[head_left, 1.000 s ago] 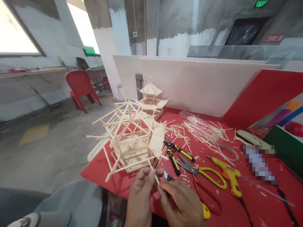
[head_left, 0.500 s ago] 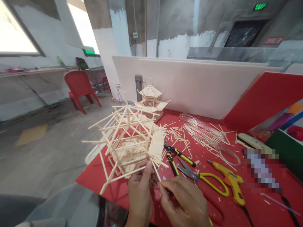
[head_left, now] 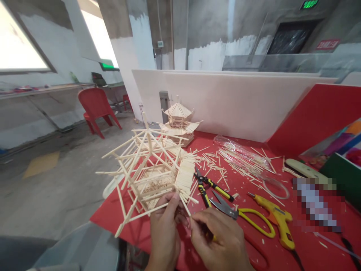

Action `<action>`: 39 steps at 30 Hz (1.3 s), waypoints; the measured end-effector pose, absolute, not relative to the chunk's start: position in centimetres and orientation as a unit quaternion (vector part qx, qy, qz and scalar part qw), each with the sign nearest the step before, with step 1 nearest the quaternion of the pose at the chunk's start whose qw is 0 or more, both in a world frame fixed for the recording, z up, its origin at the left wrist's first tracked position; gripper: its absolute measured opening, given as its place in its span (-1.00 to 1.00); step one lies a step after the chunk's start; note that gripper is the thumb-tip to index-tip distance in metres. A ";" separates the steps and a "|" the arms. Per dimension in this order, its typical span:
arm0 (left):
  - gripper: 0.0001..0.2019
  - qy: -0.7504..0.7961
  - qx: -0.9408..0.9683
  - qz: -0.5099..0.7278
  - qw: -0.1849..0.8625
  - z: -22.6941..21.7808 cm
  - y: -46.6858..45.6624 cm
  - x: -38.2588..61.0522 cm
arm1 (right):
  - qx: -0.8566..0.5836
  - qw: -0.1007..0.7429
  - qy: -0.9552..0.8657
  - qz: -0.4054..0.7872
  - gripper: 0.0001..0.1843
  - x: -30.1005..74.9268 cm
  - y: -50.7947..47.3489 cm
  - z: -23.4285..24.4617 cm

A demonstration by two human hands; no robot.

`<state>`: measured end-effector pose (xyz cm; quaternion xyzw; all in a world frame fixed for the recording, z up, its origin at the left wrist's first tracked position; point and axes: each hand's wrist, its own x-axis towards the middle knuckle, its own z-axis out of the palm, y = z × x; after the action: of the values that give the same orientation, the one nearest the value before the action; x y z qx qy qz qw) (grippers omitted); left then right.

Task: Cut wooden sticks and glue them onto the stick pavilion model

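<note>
A pavilion model [head_left: 184, 175] built of thin wooden sticks leans over the near left of the table, its open roof frame tilted left. My left hand [head_left: 166, 227] is closed around its near lower edge, thumb on top. With fingertips pressed together, my right hand [head_left: 218, 237] pinches the near end of a thin wooden stick [head_left: 185, 206] that reaches back to the model's corner. Part of my left fingers is hidden behind the thumb and palm. Scissors [head_left: 225, 207] with yellow handles lie just beyond my right hand, beside black-and-yellow pliers [head_left: 203, 190].
Behind stands a finished stick pagoda [head_left: 178, 116]. Loose sticks [head_left: 210, 160] and a plastic bag of sticks [head_left: 242, 154] spread over the red table [head_left: 108, 214]. A yellow glue gun [head_left: 278, 218] lies right. White boards [head_left: 225, 101] stand along the back; a red chair [head_left: 97, 107] is left.
The model's top has tipped slightly to the left and down in the view. Both hands keep their hold, with hardly any shift. The camera view has moved a little.
</note>
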<state>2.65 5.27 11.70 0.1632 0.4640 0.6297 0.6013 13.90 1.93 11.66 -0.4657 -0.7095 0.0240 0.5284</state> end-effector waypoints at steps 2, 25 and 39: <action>-0.70 0.459 0.161 0.629 0.607 11.7 5.3 2.7 | -0.465 0.528 -0.710 0.028 -0.85 13.9 2.0 11.6; -0.72 0.438 0.163 0.641 0.609 11.3 5.3 2.6 | -0.471 0.525 -0.709 -0.033 -0.86 13.6 2.0 11.3; -0.76 0.449 0.193 0.623 0.611 11.3 5.4 2.3 | -0.483 0.511 -0.711 -0.013 -0.93 13.5 2.1 11.1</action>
<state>2.30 5.42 11.35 0.1934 0.4489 0.6228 0.6109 13.54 2.14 11.13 -0.4830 -0.7106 -0.0127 0.5114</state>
